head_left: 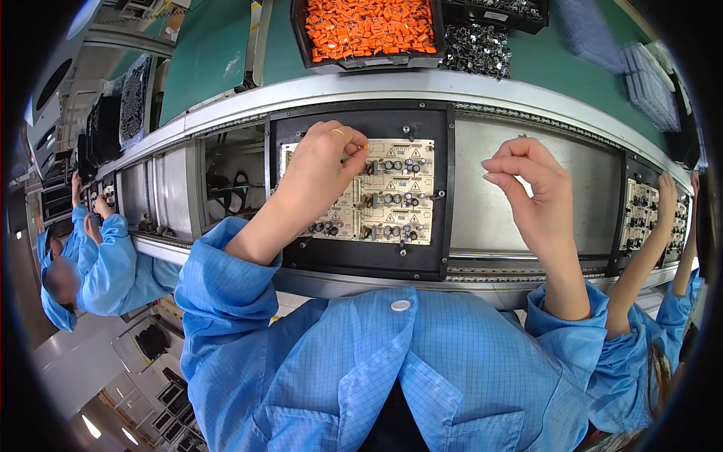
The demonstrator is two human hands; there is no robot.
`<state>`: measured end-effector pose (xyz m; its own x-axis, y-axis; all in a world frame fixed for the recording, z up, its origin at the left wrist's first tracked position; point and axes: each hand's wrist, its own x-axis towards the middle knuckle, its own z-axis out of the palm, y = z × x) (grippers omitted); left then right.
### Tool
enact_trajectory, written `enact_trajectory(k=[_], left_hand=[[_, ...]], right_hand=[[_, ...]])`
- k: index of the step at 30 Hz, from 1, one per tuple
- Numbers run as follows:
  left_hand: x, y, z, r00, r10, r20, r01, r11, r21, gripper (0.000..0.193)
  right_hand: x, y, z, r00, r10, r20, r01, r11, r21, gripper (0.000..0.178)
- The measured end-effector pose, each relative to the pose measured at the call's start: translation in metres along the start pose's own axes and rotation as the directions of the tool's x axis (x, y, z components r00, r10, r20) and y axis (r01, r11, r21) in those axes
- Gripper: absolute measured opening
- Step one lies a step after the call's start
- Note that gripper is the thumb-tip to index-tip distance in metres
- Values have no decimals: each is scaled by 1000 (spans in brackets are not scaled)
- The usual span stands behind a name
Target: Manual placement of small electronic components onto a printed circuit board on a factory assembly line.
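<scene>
My left hand (322, 167) is over the upper left of a cream circuit board (382, 184) studded with several round capacitors. Its thumb and forefinger are pinched together, and a speck of orange shows at the tips, like the orange components in the bin. The board lies in a black carrier frame (361, 260) in front of me. To the right, my right hand (533, 188) hovers above a bare metal plate, fingers curled and the thumb close to the forefinger. Whatever it may hold is too small to make out.
Beyond the rail (331, 87) stands a black bin of orange components (369, 30), beside a heap of small metal parts (478, 51). Clear plastic trays (649, 83) are at far right. Co-workers in blue sit left (113, 264) and right (625, 369), near other boards.
</scene>
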<state>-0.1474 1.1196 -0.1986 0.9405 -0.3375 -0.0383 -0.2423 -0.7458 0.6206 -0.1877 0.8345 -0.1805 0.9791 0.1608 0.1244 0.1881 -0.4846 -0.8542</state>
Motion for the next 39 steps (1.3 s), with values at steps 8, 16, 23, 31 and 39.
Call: enact_trajectory(k=[8,16,23,31,39], left_hand=[[3,2,-5,993,-62,102,58,997,47,19],[-12,-19,-36,973,-160,170,231,582,-779,24],[-36,-11,-46,928,-297,224,350,491,-798,28],[-43,-16,-42,852,-312,421,524,547,-653,20],[-53,-4,-30,910,-297,291,413,566,-714,13]], right_hand=[[0,-4,27,979,-89,186,101,993,-58,24],[13,-6,54,938,-187,291,257,939,-228,36],[15,-9,59,925,-187,332,307,882,-357,35],[18,-10,60,928,-146,342,297,845,-446,29],[129,91,-16,952,-230,-200,96,850,-517,20]])
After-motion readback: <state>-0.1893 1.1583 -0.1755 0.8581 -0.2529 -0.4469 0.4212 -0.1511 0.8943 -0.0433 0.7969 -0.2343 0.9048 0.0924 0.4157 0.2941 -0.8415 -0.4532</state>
